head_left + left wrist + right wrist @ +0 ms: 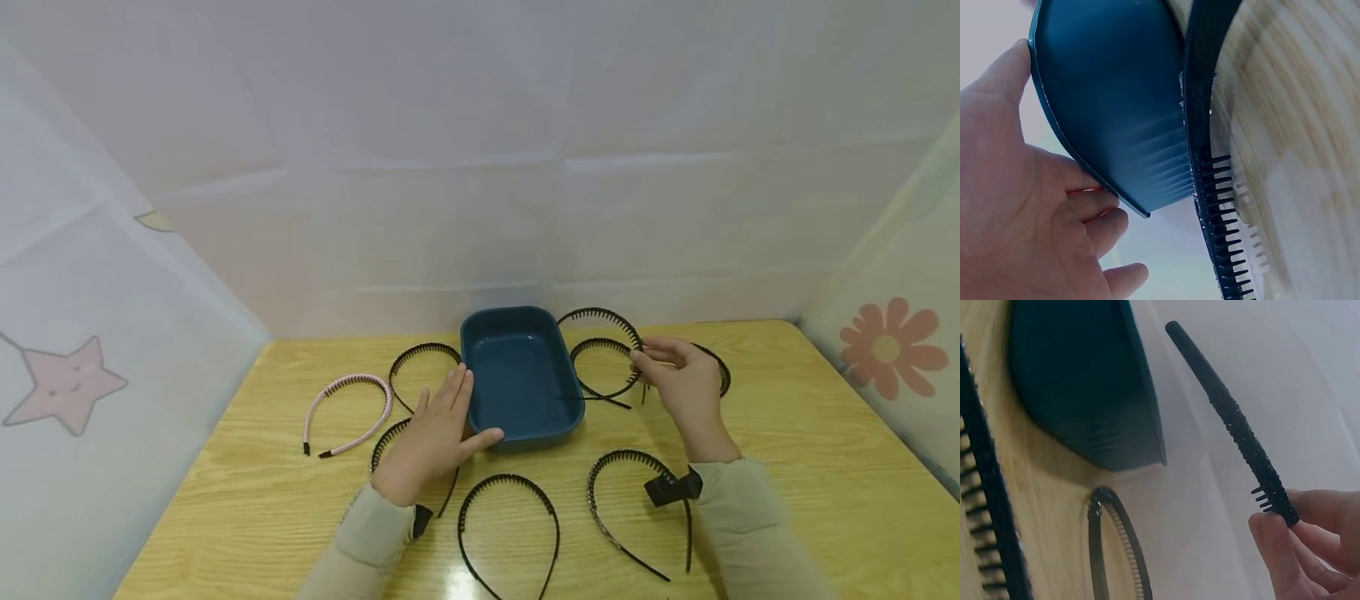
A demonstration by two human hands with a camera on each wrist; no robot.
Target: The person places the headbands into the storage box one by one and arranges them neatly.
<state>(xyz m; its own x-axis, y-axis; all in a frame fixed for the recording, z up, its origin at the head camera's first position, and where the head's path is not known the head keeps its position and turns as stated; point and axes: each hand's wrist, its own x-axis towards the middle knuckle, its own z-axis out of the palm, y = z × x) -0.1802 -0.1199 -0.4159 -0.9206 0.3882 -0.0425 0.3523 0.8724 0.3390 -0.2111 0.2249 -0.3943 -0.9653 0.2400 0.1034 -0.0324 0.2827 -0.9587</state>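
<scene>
A blue plastic bin (525, 440) stands at the back middle of the table. Against its left rim my left hand (431, 442) rests with fingers extended; the left wrist view has the fingertips along the edge of the bin (1104, 94). My right hand (682, 383) pinches a black toothed headband (600, 312) between thumb and fingers, raised just right of the bin, one end overlapping its rim. In the right wrist view this headband (1244, 434) has a rough, glittery stretch. Another black headband (600, 342) lies behind it on the table.
A pink headband (308, 417) lies far left beside a black one (423, 346). Another black headband (382, 442) is partly under my left arm. More lie at front centre (508, 477), front right (630, 453) and beyond my right hand (725, 375). Cloth walls (450, 208) enclose the table.
</scene>
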